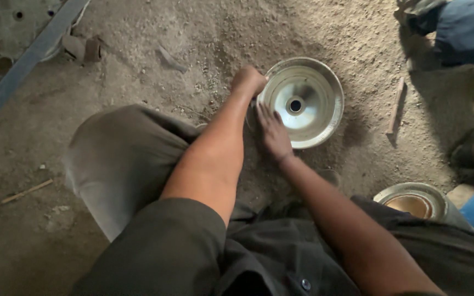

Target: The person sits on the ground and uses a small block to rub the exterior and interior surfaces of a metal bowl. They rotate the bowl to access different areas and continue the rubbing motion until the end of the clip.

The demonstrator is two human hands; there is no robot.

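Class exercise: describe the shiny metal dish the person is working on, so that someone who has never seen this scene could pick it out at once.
Start from the sandy floor ahead of the person's knees. Both hands meet there: the left hand grips the rim and the right hand lies flat beside it on a round metal dish. Unlike the second round dish at lower right with its brownish inside, this one is bright silver with a dark centre hole.

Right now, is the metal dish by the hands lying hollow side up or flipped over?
Hollow side up: the metal dish lies on the sandy ground, its concave face and centre hole showing.
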